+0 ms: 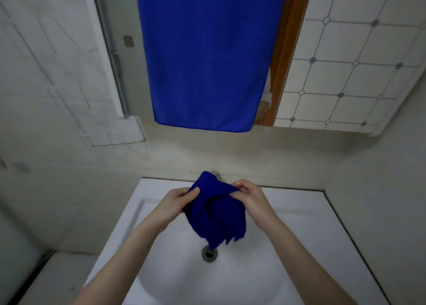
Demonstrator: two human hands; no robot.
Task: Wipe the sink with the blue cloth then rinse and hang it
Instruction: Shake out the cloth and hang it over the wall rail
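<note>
**Blue cloth, held over white sink**

Item: blue cloth (pixel 214 212), bunched, hanging directly above the drain (pixel 209 253) of the white sink (pixel 299 224), its lower tips near the drain.
Left hand (pixel 177 203): above and left of the drain, thumb and fingers gripping the cloth's left fold.
Right hand (pixel 251 196): above and right of the drain, fingertips pinching the cloth's upper right edge.
Tap (pixel 216 174): beyond the drain, mostly hidden behind the cloth.
Large blue towel (pixel 207 62): well above the drain, hanging flat.
</note>
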